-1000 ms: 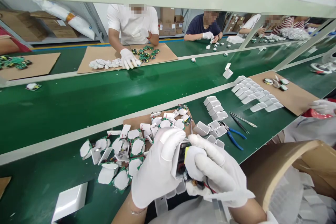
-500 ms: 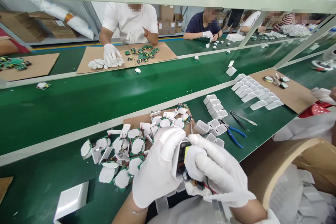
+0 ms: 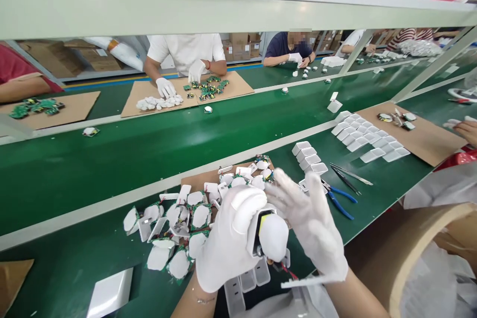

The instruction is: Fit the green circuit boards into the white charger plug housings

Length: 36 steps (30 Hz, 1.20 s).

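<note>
My gloved left hand [image 3: 231,238] is wrapped round a white plastic housing [image 3: 254,231]. A circuit assembly with a rounded white pad [image 3: 274,238] and yellow tape sticks out of the housing's open end, and red and black wires hang below it. Just to the right, my gloved right hand [image 3: 313,223] has its fingers spread and raised, holding nothing between them. A flat white strip [image 3: 305,282] lies under its wrist. Left of my hands, several circuit boards with white pads [image 3: 179,263] are heaped on the green bench.
Blue-handled pliers [image 3: 341,201] and tweezers [image 3: 346,179] lie right of my hands, near rows of white housings [image 3: 311,159]. A large round cardboard container [image 3: 406,258] stands lower right. Co-workers sit across the green belt [image 3: 149,149]; a shelf beam crosses above.
My right hand has let go of the assembly and opened, moving up and right. The white pad is now uncovered. The view has tilted up slightly, and the person opposite has moved their hands.
</note>
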Each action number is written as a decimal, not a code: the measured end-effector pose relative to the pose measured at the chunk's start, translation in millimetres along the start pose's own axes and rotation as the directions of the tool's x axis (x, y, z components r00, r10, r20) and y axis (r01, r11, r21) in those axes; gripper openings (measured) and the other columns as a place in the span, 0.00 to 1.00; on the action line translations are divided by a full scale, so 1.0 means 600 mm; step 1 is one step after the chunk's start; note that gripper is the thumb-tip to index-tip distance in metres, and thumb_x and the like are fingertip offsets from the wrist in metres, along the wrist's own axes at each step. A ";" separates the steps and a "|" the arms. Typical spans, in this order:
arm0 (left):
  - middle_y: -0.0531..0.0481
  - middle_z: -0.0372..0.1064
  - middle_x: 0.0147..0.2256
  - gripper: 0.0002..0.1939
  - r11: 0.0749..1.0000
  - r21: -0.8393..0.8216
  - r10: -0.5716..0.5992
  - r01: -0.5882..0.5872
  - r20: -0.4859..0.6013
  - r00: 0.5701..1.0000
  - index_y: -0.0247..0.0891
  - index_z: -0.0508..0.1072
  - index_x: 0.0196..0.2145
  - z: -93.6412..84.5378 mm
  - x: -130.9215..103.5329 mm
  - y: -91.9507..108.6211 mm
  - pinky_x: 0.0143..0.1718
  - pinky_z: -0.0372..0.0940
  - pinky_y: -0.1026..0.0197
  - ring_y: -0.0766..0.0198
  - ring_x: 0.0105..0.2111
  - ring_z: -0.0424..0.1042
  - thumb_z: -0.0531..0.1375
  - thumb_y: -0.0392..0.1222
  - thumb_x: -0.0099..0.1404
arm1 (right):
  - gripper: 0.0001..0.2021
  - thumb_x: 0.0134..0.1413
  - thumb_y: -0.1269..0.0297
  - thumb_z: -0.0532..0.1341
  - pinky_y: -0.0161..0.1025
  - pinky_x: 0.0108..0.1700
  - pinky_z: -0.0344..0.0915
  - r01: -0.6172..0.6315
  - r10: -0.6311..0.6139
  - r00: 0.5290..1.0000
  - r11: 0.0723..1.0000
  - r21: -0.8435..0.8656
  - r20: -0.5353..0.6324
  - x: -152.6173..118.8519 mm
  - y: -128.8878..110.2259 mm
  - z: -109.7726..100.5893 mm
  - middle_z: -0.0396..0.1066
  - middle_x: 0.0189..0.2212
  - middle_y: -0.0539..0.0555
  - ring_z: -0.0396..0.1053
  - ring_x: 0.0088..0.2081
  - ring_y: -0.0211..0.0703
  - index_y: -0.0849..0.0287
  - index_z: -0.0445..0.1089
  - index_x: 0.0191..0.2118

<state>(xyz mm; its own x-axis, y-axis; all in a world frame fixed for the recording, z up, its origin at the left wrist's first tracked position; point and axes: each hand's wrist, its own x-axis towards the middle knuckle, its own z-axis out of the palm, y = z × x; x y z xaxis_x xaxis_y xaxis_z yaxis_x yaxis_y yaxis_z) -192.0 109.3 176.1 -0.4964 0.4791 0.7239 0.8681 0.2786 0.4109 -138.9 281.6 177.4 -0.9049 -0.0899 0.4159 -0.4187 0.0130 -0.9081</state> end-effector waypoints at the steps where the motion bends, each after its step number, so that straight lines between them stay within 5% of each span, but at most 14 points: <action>1: 0.37 0.65 0.48 0.24 1.000 0.012 0.007 -0.007 0.007 1.000 0.33 0.61 0.53 0.001 0.000 0.000 0.52 0.66 0.46 0.50 0.51 0.66 0.59 0.34 0.59 | 0.39 0.60 0.38 0.53 0.60 0.63 0.60 -0.083 0.088 0.996 0.983 0.166 -0.027 0.001 0.004 0.003 0.50 0.69 0.51 0.57 0.66 0.56 0.33 0.29 0.69; 4: 0.38 0.65 0.48 0.23 0.999 0.038 0.003 -0.004 0.029 1.000 0.34 0.61 0.52 0.006 -0.002 0.000 0.53 0.63 0.45 0.50 0.50 0.65 0.59 0.33 0.58 | 0.60 0.43 0.39 0.70 0.58 0.68 0.48 -0.271 0.239 0.962 0.859 0.435 0.128 0.007 0.007 0.014 0.51 0.68 0.61 0.50 0.68 0.58 0.48 0.30 0.71; 7: 0.38 0.64 0.50 0.25 1.000 0.002 -0.005 0.005 0.052 0.999 0.34 0.60 0.54 0.012 -0.004 0.000 0.55 0.61 0.45 0.50 0.52 0.63 0.59 0.33 0.58 | 0.58 0.45 0.50 0.74 0.53 0.68 0.49 -0.384 0.340 0.923 0.786 0.485 0.181 0.017 0.002 0.021 0.57 0.64 0.65 0.54 0.67 0.55 0.55 0.35 0.71; 11: 0.39 0.62 0.51 0.26 0.998 -0.066 -0.017 0.022 0.078 0.997 0.34 0.59 0.54 0.020 -0.006 -0.004 0.57 0.59 0.47 0.51 0.54 0.61 0.58 0.33 0.58 | 0.49 0.47 0.53 0.73 0.49 0.66 0.54 -0.398 0.383 0.914 0.774 0.492 0.135 0.021 0.002 0.026 0.55 0.65 0.64 0.56 0.65 0.52 0.56 0.44 0.67; 14: 0.38 0.61 0.52 0.26 0.997 -0.065 -0.035 0.040 0.079 0.996 0.34 0.58 0.56 0.024 -0.004 -0.006 0.58 0.58 0.49 0.53 0.55 0.60 0.56 0.31 0.59 | 0.43 0.51 0.53 0.71 0.49 0.67 0.51 -0.393 0.404 0.913 0.831 0.394 0.059 0.018 0.011 0.022 0.54 0.65 0.62 0.55 0.66 0.51 0.55 0.47 0.66; 18: 0.39 0.60 0.52 0.28 0.994 -0.099 -0.034 0.044 0.100 0.994 0.35 0.57 0.56 0.023 -0.001 -0.004 0.58 0.57 0.48 0.51 0.55 0.60 0.57 0.33 0.58 | 0.38 0.57 0.45 0.62 0.48 0.68 0.50 -0.392 0.355 0.920 0.854 0.343 0.166 0.020 0.020 0.004 0.52 0.67 0.59 0.51 0.68 0.50 0.54 0.49 0.67; 24: 0.40 0.60 0.52 0.29 0.987 -0.124 -0.087 0.103 0.130 0.988 0.38 0.56 0.57 0.026 -0.006 -0.001 0.55 0.58 0.46 0.51 0.53 0.61 0.57 0.32 0.58 | 0.38 0.53 0.60 0.66 0.50 0.68 0.50 -0.416 0.408 0.909 0.899 0.138 0.083 0.034 0.009 0.013 0.57 0.65 0.62 0.56 0.65 0.53 0.60 0.51 0.66; 29: 0.43 0.61 0.52 0.30 0.957 -0.246 -0.120 0.154 0.146 0.982 0.42 0.57 0.58 0.035 -0.014 -0.011 0.57 0.57 0.47 0.52 0.53 0.61 0.58 0.35 0.59 | 0.30 0.56 0.60 0.63 0.50 0.65 0.56 -0.289 0.286 0.957 0.952 0.100 0.041 0.024 0.014 0.025 0.63 0.61 0.59 0.61 0.62 0.54 0.57 0.57 0.63; 36: 0.42 0.59 0.53 0.31 0.906 -0.344 -0.167 0.245 0.240 0.956 0.43 0.57 0.58 0.035 -0.013 -0.014 0.58 0.55 0.42 0.48 0.54 0.60 0.61 0.43 0.59 | 0.33 0.59 0.61 0.57 0.55 0.70 0.44 -0.373 0.377 0.923 0.926 -0.060 0.073 0.016 0.005 0.009 0.63 0.61 0.57 0.52 0.67 0.54 0.55 0.50 0.68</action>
<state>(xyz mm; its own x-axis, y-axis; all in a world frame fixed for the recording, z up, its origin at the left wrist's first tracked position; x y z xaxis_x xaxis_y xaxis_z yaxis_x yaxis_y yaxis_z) -195.7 120.5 155.1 -0.6213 0.6111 0.4905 0.6667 0.0833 0.7407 -148.7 275.5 178.5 -0.9878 -0.1512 0.0382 -0.0546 0.1055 -0.9929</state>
